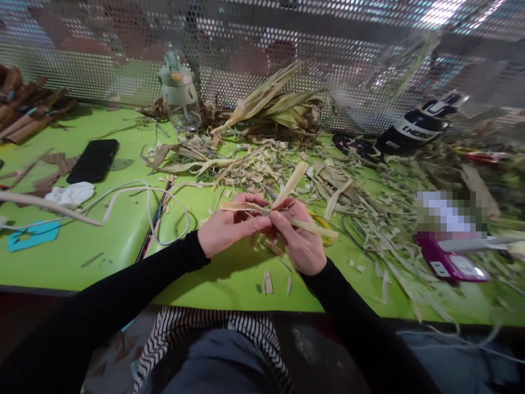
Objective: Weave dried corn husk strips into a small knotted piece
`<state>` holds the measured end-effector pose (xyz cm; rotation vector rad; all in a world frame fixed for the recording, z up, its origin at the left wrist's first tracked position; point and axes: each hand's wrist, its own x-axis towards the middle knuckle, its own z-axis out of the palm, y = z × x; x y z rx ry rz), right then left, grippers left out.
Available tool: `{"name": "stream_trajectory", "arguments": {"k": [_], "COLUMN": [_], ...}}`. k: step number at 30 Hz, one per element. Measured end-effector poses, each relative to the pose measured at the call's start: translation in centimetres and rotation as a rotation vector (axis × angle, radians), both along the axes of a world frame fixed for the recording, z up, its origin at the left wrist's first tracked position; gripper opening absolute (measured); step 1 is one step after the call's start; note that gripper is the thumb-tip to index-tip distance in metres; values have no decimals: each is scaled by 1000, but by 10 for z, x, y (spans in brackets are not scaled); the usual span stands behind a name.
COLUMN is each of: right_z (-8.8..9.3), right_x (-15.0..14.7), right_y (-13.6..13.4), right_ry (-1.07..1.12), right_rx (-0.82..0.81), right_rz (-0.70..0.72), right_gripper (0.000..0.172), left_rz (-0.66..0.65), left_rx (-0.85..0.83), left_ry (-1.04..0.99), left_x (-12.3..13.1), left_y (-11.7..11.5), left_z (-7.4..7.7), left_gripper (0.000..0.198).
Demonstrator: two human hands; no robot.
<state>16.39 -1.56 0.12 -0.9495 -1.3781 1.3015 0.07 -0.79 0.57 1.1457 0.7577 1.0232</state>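
Held the strips point(292, 187) just above the green worktop point(238, 279), close to its front edge, between the left hand point(229, 227) and the right hand point(301, 238). Pinched the strips where they met with the right thumb and fingers, pressing the left thumb in alongside, nearly tip to tip. Curled the left fingers behind the strips; could not tell the exact hold of the hidden fingertips. Pointed one strip leftward over the left hand, one up and away, one out past the right hand. Wore black sleeves point(156, 279) on both arms. Had a yellow ring point(324, 220) just beyond the right hand, partly covered. Saw a few chips point(267, 283) lying in front of the hands.

Found shavings point(270, 158) strewn thickly behind the hands and off to the right, with a leaf bundle point(283, 109) farther back, near the mesh point(135, 65). Saw a clear bottle point(180, 98) upright left of the bundle, and a black bottle point(412, 131) looking tilted at the back right. Noted a purple gadget point(453, 260) among the shavings at far right. Saw, well to the left, a phone point(93, 160) lying flat, a tissue point(70, 194) near it, a white cord point(49, 204) and a blue tag point(35, 236).
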Motion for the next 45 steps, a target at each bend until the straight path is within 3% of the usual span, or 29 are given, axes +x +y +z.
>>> {"name": "stream_trajectory", "arguments": {"k": [3,8,11,17,23,30,35,39,42,45], "right_z": [3,1,-5,0,3,0,2,3,6,7], "right_x": [1,2,-1,-7,3,1,-2,4,10,16], "right_y": [-1,3,4,0,2,2,-2,-2,2,8], "right_ry": [-56,-317,-534,-596,-618,-657,-794,-664,-512,-379], "right_rx": [0,-89,-62,9,20,126,340,366,273,164], "right_rz": [-3,60,112,214,278,90,35,-141,-268,-331], "right_gripper": [26,39,34,23,24,23,22,25,25,25], "left_rz": [72,159,191,165,135,177,226,255,179,-38], "left_rx": [70,-174,-193,-210,-227,-181,-177,-219,-208,-198], "left_ry": [90,-28,-140,-173,-161,-91,-26,-61,-156,-253], "left_x": [1,3,6,10,6,-3,-4,-6,-8,-13], "left_y": [1,4,3,4,5,12,15,18,18,15], "left_z": [-2,-4,-6,-9,-7,-6,-8,-10,-8,-1], "left_gripper": [25,17,19,31,28,27,28,31,33,40]}}
